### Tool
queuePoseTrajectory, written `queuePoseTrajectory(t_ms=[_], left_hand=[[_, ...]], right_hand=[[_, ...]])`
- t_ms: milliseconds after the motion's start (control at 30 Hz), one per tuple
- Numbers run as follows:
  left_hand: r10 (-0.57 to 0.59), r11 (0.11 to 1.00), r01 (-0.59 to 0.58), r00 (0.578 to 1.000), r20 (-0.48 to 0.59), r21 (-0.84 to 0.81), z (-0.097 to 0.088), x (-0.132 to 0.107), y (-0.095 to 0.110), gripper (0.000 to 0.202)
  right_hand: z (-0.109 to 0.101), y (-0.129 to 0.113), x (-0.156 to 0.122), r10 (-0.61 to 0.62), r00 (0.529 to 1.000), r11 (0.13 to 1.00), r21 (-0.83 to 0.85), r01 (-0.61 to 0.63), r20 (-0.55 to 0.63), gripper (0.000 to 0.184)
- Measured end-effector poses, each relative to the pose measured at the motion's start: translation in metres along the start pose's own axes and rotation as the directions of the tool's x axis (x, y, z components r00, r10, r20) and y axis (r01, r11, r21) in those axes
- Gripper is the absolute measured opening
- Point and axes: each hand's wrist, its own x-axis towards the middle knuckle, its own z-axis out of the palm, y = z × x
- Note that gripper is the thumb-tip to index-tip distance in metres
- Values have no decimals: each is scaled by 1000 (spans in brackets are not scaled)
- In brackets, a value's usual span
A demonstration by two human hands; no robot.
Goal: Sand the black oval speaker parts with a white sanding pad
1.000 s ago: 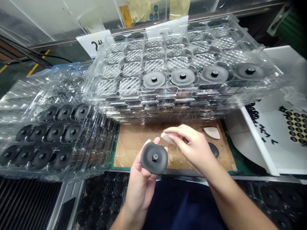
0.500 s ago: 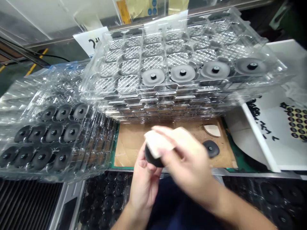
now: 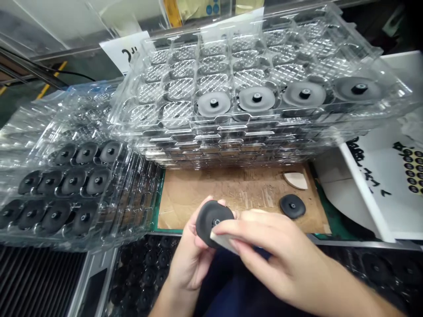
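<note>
While the left hand (image 3: 187, 259) grips a black disc (image 3: 206, 222) by its rim, tilted so that the face with the central metal stud turns toward the right, the right hand (image 3: 280, 251) pinches a pale pad (image 3: 223, 242) between thumb and fingers and presses it against that face. The two hands are together, each closed on its own piece, and the pad and the right fingers hide the lower part of the disc. All this happens just in front of the near edge of a cardboard sheet (image 3: 231, 191). A second black disc (image 3: 292, 206) lies flat on the right side of the sheet, with a pale quarter-round piece (image 3: 295, 180) just behind it. Beyond the far edge of the sheet rises a stack of clear plastic trays (image 3: 264, 132), with four grey-faced discs (image 3: 257, 98) in a row on top. Left of the sheet, another clear tray stack (image 3: 33, 149) holds rows of dark discs (image 3: 72, 182).
</note>
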Motion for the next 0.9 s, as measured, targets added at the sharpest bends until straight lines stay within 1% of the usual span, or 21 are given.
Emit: queuePoseTrajectory(t_ms=[67, 133, 233, 333, 400, 433, 500, 533, 567, 600, 633, 667, 700, 733, 767, 800, 867, 900], left_hand=[[-32, 999, 32, 999, 19, -15, -1, 1, 0, 48], [-28, 999, 30, 999, 39, -36, 0, 1, -1, 49], [5, 999, -3, 999, 50, -36, 1, -1, 1, 51], [16, 1000, -15, 999, 40, -26, 2, -3, 4, 51], [-23, 999, 26, 997, 71, -46, 2, -4, 5, 48], [-46, 997, 52, 994, 100, -64, 2, -4, 5, 46], [-72, 992, 88, 985, 158, -93, 1, -4, 5, 43], [-75, 991, 94, 980, 182, -100, 1, -4, 6, 44], [-70, 991, 91, 977, 202, -98, 1, -5, 7, 46], [-63, 992, 84, 974, 217, -89, 0, -6, 8, 49], [-56, 994, 76, 972, 227, -81, -1, -7, 9, 52], [-51, 995, 71, 971, 235, -76, -3, -8, 10, 54], [-52, 995, 72, 969, 241, -76, -4, -9, 11, 54], [-57, 993, 79, 968, 246, -84, -6, -9, 11, 52], [-65, 991, 93, 965, 253, -99, -8, -9, 10, 49], [-75, 987, 110, 961, 266, -117, -9, -9, 9, 47], [-72, 980, 124, 950, 304, -157, -11, -7, 5, 43], [-62, 977, 123, 946, 319, -174, -11, -6, 3, 43]], right_hand=[[-9, 0, -7, 48, 999, 998, -52, -48, 4, 24], [-15, -1, -11, 45, 999, 995, -85, -44, 9, 23], [-17, -4, -12, 36, 999, 987, -155, -37, -4, 23], [-16, -5, -5, 19, 999, 961, -273, -32, -48, 24], [-15, -2, 4, -60, 995, 931, -365, 25, -86, 27], [-15, 1, 9, -130, 988, 916, -391, 88, -83, 28], [-14, 13, 19, -266, 962, 911, -342, 232, -56, 29], [-14, 21, 22, -298, 952, 921, -285, 266, -73, 30], [-12, 32, 23, -281, 952, 941, -230, 248, -122, 30], [-9, 43, 22, -206, 962, 968, -183, 173, -179, 30], [-4, 56, 18, -92, 969, 987, -149, 59, -227, 31], [3, 70, 12, 26, 968, 990, -130, -60, -249, 30], [12, 83, 4, 124, 964, 980, -122, -156, -233, 28], [23, 96, -5, 189, 964, 970, -118, -213, -188, 25], [34, 108, -15, 221, 964, 964, -119, -239, -148, 24], [44, 117, -25, 239, 962, 959, -122, -255, -134, 23], [61, 129, -42, 269, 948, 948, -125, -291, -170, 25], [66, 131, -48, 285, 937, 943, -119, -312, -201, 28]])
